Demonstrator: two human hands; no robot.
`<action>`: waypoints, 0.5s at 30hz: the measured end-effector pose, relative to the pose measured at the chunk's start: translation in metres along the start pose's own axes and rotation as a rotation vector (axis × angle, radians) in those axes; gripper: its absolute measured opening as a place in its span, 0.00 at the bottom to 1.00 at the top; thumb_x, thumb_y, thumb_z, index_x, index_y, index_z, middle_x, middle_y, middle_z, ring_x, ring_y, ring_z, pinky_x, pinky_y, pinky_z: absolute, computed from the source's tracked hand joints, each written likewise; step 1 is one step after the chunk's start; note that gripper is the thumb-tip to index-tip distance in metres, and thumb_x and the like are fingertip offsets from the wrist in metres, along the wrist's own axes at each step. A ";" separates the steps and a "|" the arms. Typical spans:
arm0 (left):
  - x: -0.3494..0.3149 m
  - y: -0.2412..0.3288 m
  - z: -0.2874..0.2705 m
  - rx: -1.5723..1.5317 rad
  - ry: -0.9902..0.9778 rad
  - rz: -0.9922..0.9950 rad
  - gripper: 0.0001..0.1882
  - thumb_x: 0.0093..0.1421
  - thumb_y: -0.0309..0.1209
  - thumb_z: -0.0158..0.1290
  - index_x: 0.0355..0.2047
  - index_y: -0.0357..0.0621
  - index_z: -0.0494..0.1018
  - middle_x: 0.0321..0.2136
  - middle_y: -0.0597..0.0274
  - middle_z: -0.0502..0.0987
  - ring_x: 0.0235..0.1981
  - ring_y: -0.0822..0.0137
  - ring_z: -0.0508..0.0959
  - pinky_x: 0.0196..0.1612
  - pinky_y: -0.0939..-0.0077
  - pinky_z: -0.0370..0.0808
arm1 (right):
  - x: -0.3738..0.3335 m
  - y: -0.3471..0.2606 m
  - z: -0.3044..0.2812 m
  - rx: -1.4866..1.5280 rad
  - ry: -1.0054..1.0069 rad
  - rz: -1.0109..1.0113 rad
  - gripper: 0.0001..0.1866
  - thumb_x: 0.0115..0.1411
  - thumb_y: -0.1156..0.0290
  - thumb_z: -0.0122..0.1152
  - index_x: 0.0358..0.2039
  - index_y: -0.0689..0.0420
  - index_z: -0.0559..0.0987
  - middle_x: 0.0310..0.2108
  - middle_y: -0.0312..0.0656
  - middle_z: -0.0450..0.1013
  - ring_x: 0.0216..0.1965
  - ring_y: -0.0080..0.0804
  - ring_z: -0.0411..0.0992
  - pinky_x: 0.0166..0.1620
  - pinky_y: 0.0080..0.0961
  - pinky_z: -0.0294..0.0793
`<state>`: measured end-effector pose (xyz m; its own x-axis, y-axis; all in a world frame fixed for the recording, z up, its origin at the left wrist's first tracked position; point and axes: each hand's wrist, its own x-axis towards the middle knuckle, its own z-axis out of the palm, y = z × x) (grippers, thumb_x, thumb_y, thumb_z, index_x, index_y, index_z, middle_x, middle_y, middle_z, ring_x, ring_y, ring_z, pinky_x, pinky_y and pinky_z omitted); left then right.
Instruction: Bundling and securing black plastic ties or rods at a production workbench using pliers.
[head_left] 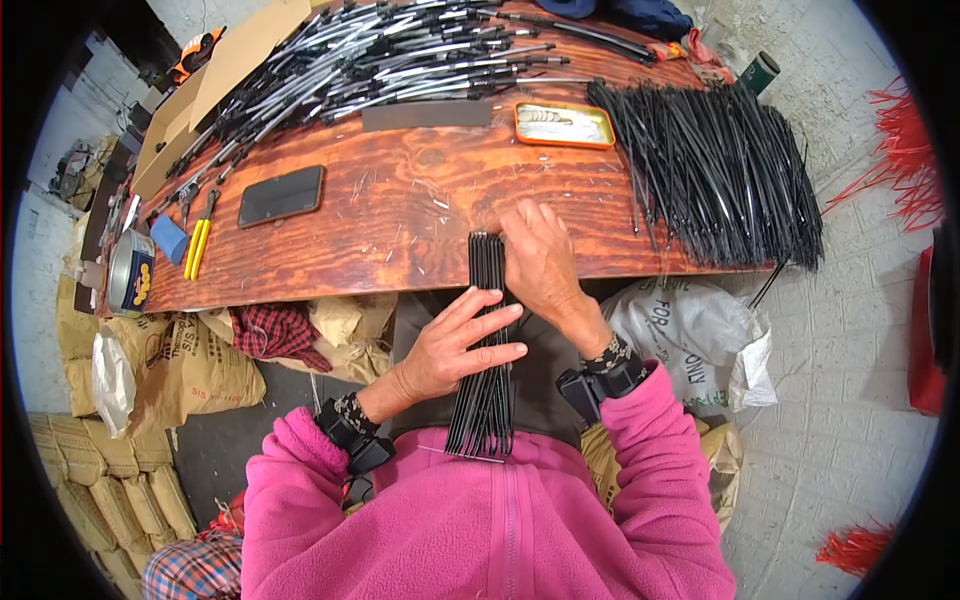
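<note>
A flat bundle of thin black strips point(487, 262) lies side by side over the table's near edge, its loose ends fanning down over my lap. My left hand point(455, 345) rests across the middle of the bundle, fingers stretched out and apart; its thumb is hidden. At the far end, my right hand point(540, 262) is curled against the right side of the strips, with its fingers closed on them. A thin pale rod point(460, 454) lies crosswise at the near ends.
On the wooden table point(390, 200) are a phone point(282, 195), yellow-handled pliers point(198, 245), a round tin point(130, 272), a shallow orange-rimmed tin point(564, 124) and a dark flat strip point(427, 115). A large pile of black strips point(720, 170) is at right; black-and-silver rods point(370, 60) heap at the back.
</note>
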<state>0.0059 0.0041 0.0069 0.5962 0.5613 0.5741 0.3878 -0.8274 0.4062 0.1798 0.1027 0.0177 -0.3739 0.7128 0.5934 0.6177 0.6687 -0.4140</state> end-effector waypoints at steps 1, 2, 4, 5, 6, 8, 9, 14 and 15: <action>-0.002 0.002 0.000 -0.007 -0.006 -0.007 0.19 0.52 0.31 0.57 0.47 0.54 0.79 0.56 0.54 0.72 0.56 0.46 0.70 0.58 0.47 0.68 | -0.001 -0.003 0.001 0.008 0.002 -0.001 0.08 0.51 0.83 0.51 0.32 0.59 0.74 0.31 0.46 0.66 0.36 0.49 0.66 0.39 0.40 0.66; -0.003 0.003 0.001 -0.014 -0.012 -0.014 0.21 0.51 0.30 0.57 0.48 0.55 0.78 0.56 0.55 0.72 0.57 0.46 0.70 0.59 0.47 0.67 | -0.002 -0.006 0.001 0.015 0.003 -0.001 0.08 0.51 0.83 0.51 0.32 0.59 0.74 0.31 0.46 0.66 0.37 0.49 0.66 0.39 0.40 0.66; -0.001 -0.001 0.001 -0.019 -0.018 -0.016 0.23 0.50 0.29 0.57 0.49 0.56 0.77 0.56 0.56 0.72 0.58 0.47 0.69 0.60 0.47 0.67 | 0.002 -0.004 0.000 0.021 0.008 -0.004 0.08 0.51 0.83 0.51 0.32 0.59 0.74 0.31 0.46 0.66 0.37 0.49 0.66 0.39 0.40 0.66; 0.000 -0.001 0.000 -0.008 -0.021 -0.016 0.23 0.50 0.29 0.57 0.49 0.55 0.77 0.56 0.55 0.72 0.58 0.47 0.69 0.60 0.47 0.67 | 0.003 -0.004 0.000 0.022 0.008 -0.006 0.08 0.51 0.83 0.51 0.32 0.59 0.74 0.31 0.46 0.66 0.37 0.49 0.66 0.39 0.40 0.66; 0.000 -0.001 -0.001 0.003 -0.024 -0.016 0.22 0.50 0.29 0.56 0.49 0.55 0.77 0.56 0.55 0.72 0.58 0.47 0.69 0.60 0.47 0.67 | 0.004 -0.004 -0.001 0.023 0.007 -0.008 0.08 0.51 0.83 0.51 0.32 0.59 0.73 0.31 0.47 0.66 0.37 0.49 0.66 0.39 0.40 0.66; 0.000 0.000 -0.001 0.012 -0.029 -0.018 0.22 0.50 0.29 0.56 0.49 0.55 0.77 0.56 0.55 0.72 0.58 0.47 0.69 0.60 0.47 0.66 | 0.002 -0.003 -0.001 0.025 0.006 -0.008 0.08 0.51 0.83 0.51 0.32 0.59 0.73 0.31 0.47 0.66 0.36 0.49 0.66 0.39 0.40 0.66; 0.000 0.002 0.000 0.006 -0.021 -0.024 0.22 0.51 0.29 0.56 0.49 0.55 0.77 0.56 0.55 0.72 0.57 0.47 0.70 0.60 0.47 0.66 | 0.000 -0.002 0.001 0.024 0.008 -0.006 0.08 0.51 0.83 0.51 0.32 0.59 0.73 0.31 0.47 0.65 0.36 0.49 0.66 0.39 0.40 0.66; 0.000 -0.001 0.000 0.014 -0.007 -0.016 0.20 0.52 0.31 0.58 0.47 0.54 0.78 0.55 0.53 0.72 0.56 0.46 0.71 0.59 0.47 0.67 | 0.001 0.000 0.004 0.018 0.013 -0.003 0.08 0.51 0.83 0.51 0.32 0.59 0.73 0.31 0.47 0.65 0.36 0.49 0.66 0.38 0.40 0.65; 0.000 -0.001 0.001 0.021 -0.006 -0.005 0.19 0.52 0.33 0.59 0.46 0.53 0.79 0.55 0.52 0.73 0.55 0.45 0.71 0.58 0.47 0.68 | 0.001 0.000 0.003 0.013 0.012 -0.002 0.08 0.51 0.83 0.51 0.32 0.59 0.73 0.31 0.47 0.65 0.36 0.49 0.66 0.38 0.40 0.65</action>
<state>0.0060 0.0056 0.0062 0.5986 0.5653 0.5676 0.4052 -0.8249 0.3942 0.1769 0.1041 0.0160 -0.3669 0.7085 0.6028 0.6074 0.6733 -0.4216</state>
